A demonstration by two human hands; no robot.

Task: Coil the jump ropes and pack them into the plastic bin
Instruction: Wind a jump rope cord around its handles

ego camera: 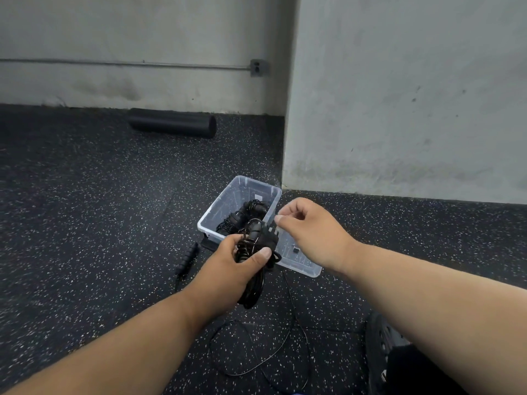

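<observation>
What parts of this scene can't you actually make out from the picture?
- Head view: the left hand covers much of the coiled rope, so its loop count is hidden.
- Whether the right hand's fingers pinch anything: too small to tell.
- The dark ropes in the plastic bin merge together; their number is unclear.
- The loose cord on the floor runs off the bottom edge.
- A dark object at lower right is cut off.

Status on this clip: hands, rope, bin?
Left hand grips coiled rope. Right hand over bin, curled, empty. Loose rope on floor.
</observation>
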